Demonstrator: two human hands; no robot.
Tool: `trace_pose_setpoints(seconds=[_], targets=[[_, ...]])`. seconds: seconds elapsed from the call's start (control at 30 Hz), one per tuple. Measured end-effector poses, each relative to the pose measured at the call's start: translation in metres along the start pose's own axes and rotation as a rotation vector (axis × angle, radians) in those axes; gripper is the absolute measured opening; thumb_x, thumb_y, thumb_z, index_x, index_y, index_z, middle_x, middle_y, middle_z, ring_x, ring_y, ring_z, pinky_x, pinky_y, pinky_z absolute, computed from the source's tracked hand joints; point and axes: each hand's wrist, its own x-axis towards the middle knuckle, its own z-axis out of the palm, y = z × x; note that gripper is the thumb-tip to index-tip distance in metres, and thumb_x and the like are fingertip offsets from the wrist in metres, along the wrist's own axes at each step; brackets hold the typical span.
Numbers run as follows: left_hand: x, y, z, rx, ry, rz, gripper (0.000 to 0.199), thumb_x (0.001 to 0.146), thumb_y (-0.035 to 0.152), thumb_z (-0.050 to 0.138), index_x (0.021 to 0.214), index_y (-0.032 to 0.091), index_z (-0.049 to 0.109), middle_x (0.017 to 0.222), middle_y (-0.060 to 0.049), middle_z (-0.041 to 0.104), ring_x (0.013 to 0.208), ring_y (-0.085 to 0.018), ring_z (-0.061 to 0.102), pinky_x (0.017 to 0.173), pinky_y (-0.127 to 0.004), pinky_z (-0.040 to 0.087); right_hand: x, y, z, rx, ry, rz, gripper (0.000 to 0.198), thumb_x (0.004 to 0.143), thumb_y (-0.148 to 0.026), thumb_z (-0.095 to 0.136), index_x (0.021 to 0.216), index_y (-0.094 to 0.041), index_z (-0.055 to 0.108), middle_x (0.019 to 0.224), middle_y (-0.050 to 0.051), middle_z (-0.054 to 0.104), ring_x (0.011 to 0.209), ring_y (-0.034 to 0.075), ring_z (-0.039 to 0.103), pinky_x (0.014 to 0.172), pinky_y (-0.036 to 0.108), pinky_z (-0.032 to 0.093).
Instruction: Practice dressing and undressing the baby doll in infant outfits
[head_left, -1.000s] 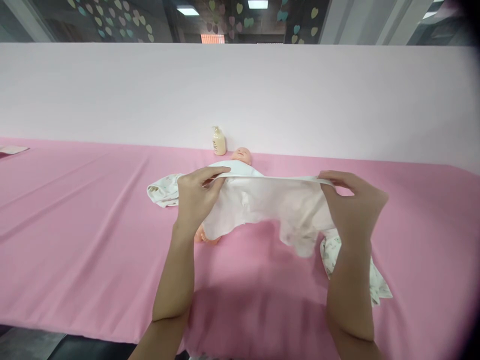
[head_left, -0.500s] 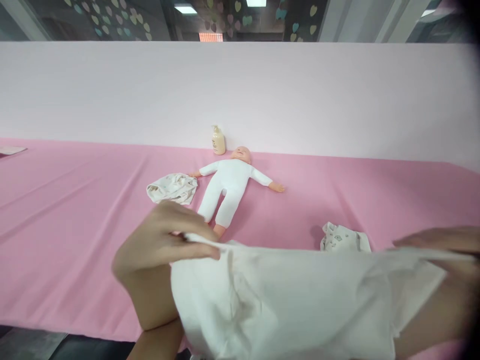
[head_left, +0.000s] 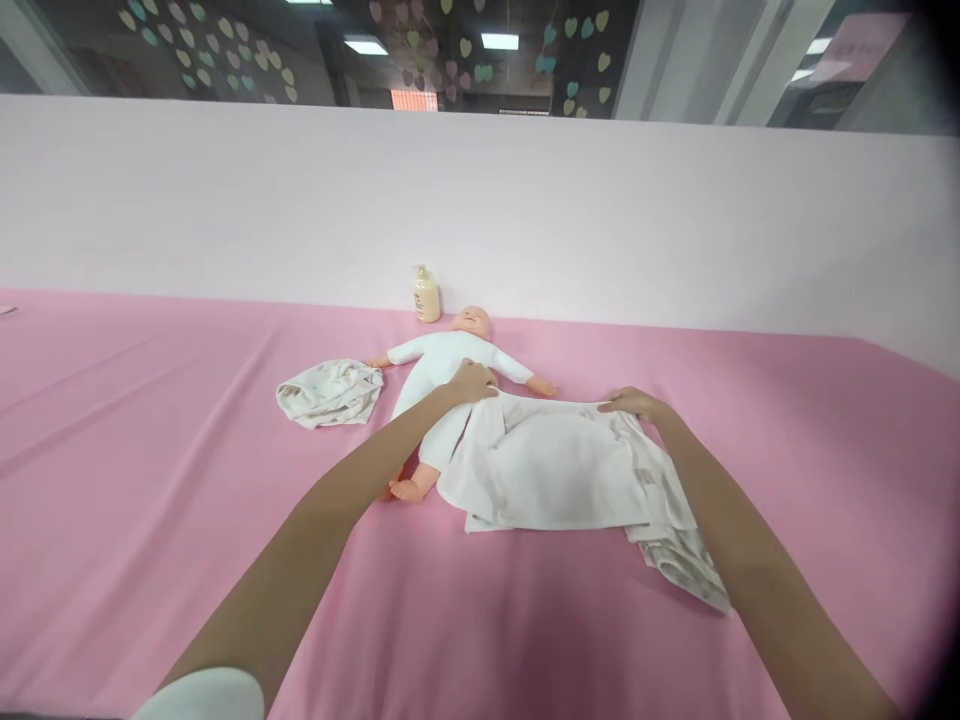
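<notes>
A white cloth garment lies spread on the pink sheet, its far edge stretched between my two hands. My left hand is closed on its left far corner, over the side of a baby doll. The right far corner is pinched by my right hand. The doll lies on its back in a white suit, arms out; the garment and my left forearm hide part of its legs. From under the garment's right side sticks out a small patterned cloth.
Left of the doll sits a crumpled patterned cloth. A pump bottle stands behind the doll's head, against the white wall. The pink sheet covers the table. Above the wall is a window with heart stickers.
Both hands have moved forward and down with the white garment, from close to me onto the sheet beside the doll. It now partly covers the patterned cloth on the right.
</notes>
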Motion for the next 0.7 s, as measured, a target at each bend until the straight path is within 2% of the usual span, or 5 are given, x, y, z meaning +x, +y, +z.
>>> trace_pose_setpoints(seconds=[0.17,0.3,0.47,0.6,0.7], targets=[[0.042,-0.032,0.022,0.329,-0.128,0.022,0.006,0.061,0.011,0.065,0.057,0.014,0.063,0.079,-0.009,0.069,0.101,-0.025,0.049,0.102,-0.045,0.018,0.030,-0.001,0.004,-0.113,0.126,0.002,0.037,0.058,-0.039,0.078,0.079,-0.011,0.067,0.079,0.008,0.068,0.072,0.020,0.060,0.059,0.026,0.043],[0.062,-0.044,0.040,0.492,-0.120,0.005,0.019,0.068,0.003,0.056,0.078,0.012,0.069,0.104,-0.013,0.067,0.112,-0.026,0.045,0.109,-0.048,0.011,0.049,-0.007,0.015,-0.182,0.276,-0.055,0.037,0.057,-0.045,0.077,0.070,-0.013,0.064,0.073,0.005,0.064,0.074,0.019,0.058,0.061,0.025,0.040],[0.077,-0.051,0.053,0.584,-0.038,-0.058,0.029,0.073,0.004,0.052,0.092,0.016,0.070,0.119,-0.011,0.060,0.121,-0.026,0.041,0.112,-0.048,0.008,0.059,-0.017,0.024,-0.212,0.464,-0.091,0.033,0.055,-0.045,0.077,0.059,-0.016,0.060,0.065,0.002,0.060,0.071,0.018,0.057,0.062,0.026,0.038],[0.071,-0.064,0.039,0.548,0.075,-0.084,0.032,0.074,0.016,0.059,0.106,0.018,0.065,0.133,-0.011,0.049,0.127,-0.029,0.035,0.111,-0.048,0.013,0.057,-0.037,0.027,-0.130,0.708,-0.097,0.015,0.070,-0.024,0.063,0.080,-0.013,0.065,0.089,0.011,0.064,0.089,0.023,0.058,0.075,0.031,0.042],[0.056,-0.087,0.018,0.463,0.181,-0.199,0.040,0.084,0.036,0.052,0.119,0.017,0.055,0.132,-0.015,0.046,0.123,-0.031,0.040,0.103,-0.049,0.028,0.057,-0.069,0.049,-0.030,0.822,-0.212,0.023,0.083,-0.015,0.046,0.100,-0.010,0.060,0.111,0.015,0.057,0.108,0.023,0.051,0.089,0.037,0.040]])
